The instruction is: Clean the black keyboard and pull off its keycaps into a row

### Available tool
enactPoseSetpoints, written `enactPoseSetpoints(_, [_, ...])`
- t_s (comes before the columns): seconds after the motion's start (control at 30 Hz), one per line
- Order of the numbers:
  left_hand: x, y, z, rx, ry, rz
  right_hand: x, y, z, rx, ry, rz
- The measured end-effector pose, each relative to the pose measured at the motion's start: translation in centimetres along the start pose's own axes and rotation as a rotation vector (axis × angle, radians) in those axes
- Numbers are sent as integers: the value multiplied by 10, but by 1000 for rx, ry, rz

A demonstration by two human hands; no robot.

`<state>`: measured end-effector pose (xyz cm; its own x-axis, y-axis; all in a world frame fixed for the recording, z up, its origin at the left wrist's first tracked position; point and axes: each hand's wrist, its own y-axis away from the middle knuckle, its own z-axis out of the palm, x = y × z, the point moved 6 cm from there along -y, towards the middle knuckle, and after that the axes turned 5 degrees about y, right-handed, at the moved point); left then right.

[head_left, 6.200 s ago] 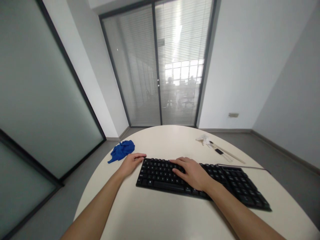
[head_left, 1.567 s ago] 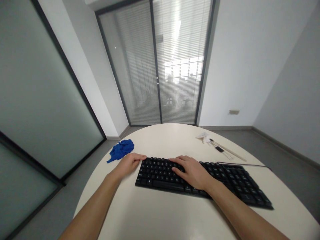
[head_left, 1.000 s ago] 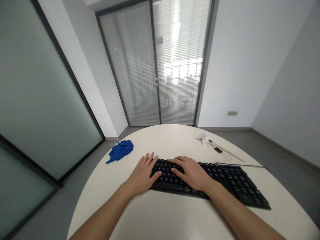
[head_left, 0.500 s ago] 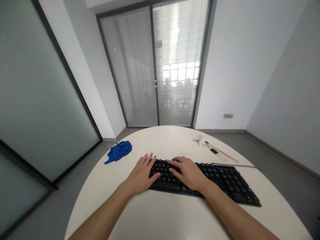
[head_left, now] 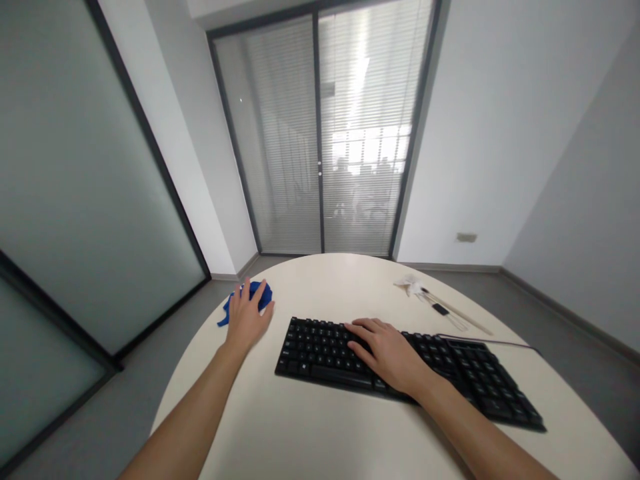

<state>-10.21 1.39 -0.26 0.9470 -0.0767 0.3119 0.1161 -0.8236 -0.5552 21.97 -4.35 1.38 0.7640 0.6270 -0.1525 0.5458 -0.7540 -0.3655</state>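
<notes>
A black keyboard point(head_left: 450, 373) lies across the round white table point(head_left: 310, 433). My right hand point(head_left: 387, 350) rests flat on its middle keys, fingers spread and pointing left. My left hand point(head_left: 246, 315) reaches out over a crumpled blue cloth point(head_left: 263, 289) near the table's far left edge. Its fingers lie spread on top of the cloth and hide most of it; they have not closed around it.
Small cleaning tools, a white tuft and thin sticks point(head_left: 440, 308), lie at the far right of the table. The keyboard's cable point(head_left: 490, 341) runs off to the right. A glass partition stands on the left, and blinds cover the doors ahead.
My left hand has left the keyboard's left end and moved away to the left, onto the blue cloth. My right hand has stayed on the keys.
</notes>
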Motion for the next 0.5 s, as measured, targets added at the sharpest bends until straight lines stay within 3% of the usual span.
enactPoseSetpoints(0.1, [-28,-2,14,-55,-18,-152,2,0,1,14,-17,-5])
enactPoseSetpoints(0.2, [-40,-2,27,-149,6,-252,3,0,2,16,-20,0])
enactPoseSetpoints(0.5, [-9,-6,25,-165,141,-39,3,-1,2,3,-45,1])
